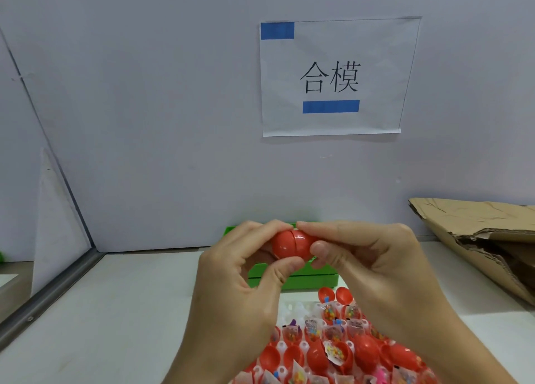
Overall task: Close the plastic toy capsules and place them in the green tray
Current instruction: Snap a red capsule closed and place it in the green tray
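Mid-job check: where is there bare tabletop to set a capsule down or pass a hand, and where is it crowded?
Bare tabletop runs left of the left hand, out to the metal rail. A smaller patch lies below the cardboard. Crowded: the open capsule halves under both hands, and the green tray behind the held capsule.
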`<act>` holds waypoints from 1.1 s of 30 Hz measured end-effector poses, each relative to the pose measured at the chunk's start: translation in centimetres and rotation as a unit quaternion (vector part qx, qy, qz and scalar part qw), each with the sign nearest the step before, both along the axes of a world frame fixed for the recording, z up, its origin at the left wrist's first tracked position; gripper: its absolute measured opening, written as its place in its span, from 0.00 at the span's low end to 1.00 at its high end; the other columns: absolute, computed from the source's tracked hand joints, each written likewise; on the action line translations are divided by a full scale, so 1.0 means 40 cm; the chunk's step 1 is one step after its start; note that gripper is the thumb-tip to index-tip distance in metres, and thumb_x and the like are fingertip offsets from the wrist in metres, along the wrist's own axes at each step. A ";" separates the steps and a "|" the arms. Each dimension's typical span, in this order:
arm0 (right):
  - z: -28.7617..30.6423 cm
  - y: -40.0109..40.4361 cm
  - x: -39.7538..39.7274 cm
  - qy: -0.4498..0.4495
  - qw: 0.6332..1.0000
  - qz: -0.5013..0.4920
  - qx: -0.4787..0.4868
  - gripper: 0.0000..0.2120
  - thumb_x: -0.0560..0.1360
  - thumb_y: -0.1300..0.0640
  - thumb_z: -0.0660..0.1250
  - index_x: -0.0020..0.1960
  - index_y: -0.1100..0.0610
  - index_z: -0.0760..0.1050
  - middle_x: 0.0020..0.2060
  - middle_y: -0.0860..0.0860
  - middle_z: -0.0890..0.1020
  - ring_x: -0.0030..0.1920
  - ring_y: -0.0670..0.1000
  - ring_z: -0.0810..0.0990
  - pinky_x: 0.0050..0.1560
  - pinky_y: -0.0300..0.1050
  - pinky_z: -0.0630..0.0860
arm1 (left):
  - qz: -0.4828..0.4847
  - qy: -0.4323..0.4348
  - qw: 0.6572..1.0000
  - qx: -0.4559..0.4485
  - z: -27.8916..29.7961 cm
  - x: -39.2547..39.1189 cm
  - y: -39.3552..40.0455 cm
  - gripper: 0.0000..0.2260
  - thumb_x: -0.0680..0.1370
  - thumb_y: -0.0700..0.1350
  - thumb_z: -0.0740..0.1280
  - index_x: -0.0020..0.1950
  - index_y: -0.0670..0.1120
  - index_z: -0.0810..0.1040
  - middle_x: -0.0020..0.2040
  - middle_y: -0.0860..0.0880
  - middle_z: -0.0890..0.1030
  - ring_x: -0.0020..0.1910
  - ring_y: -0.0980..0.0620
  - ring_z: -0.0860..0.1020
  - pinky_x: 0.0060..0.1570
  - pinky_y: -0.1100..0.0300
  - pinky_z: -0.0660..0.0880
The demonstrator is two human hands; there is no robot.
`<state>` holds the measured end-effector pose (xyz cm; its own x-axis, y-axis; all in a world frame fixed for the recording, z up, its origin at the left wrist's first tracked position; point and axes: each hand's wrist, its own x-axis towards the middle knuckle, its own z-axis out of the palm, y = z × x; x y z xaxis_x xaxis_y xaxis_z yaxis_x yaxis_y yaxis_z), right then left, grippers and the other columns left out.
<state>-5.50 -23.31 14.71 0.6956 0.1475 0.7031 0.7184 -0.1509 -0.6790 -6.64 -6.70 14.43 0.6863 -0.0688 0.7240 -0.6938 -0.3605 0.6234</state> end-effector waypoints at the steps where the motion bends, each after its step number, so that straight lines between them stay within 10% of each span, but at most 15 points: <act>1: 0.003 -0.003 0.000 0.017 1.000 0.012 0.014 0.10 0.71 0.58 0.72 0.50 0.48 0.84 0.41 0.43 0.87 0.41 0.46 0.86 0.44 0.37 0.82 | -0.010 0.012 1.000 -0.013 0.000 0.000 -0.002 0.11 0.70 0.46 0.72 0.52 0.54 0.83 0.45 0.55 0.83 0.47 0.49 0.82 0.47 0.59 0.80; 13: 0.027 -0.015 -0.012 0.052 0.998 0.027 0.026 0.10 0.63 0.60 0.73 0.36 0.45 0.85 0.32 0.43 0.86 0.34 0.42 0.85 0.37 0.30 0.79 | 0.009 -0.012 0.998 0.063 0.005 -0.007 -0.003 0.16 0.69 0.47 0.72 0.56 0.50 0.85 0.44 0.58 0.83 0.47 0.60 0.81 0.47 0.72 0.75; 25: 0.014 0.002 -0.015 0.011 0.998 -0.056 -0.025 0.20 0.66 0.68 0.76 0.40 0.42 0.83 0.33 0.36 0.85 0.31 0.35 0.82 0.34 0.25 0.75 | 0.082 -0.068 0.982 0.158 -0.025 0.008 -0.015 0.17 0.71 0.24 0.70 0.56 0.38 0.84 0.42 0.51 0.80 0.43 0.65 0.79 0.42 0.79 0.72; 33: 0.014 -0.002 -0.011 0.034 0.998 -0.044 0.001 0.20 0.68 0.72 0.75 0.40 0.45 0.86 0.35 0.40 0.86 0.37 0.41 0.86 0.40 0.30 0.79 | 0.070 -0.038 0.994 0.077 -0.013 -0.007 -0.023 0.15 0.69 0.41 0.71 0.53 0.54 0.84 0.42 0.58 0.82 0.43 0.60 0.81 0.43 0.64 0.79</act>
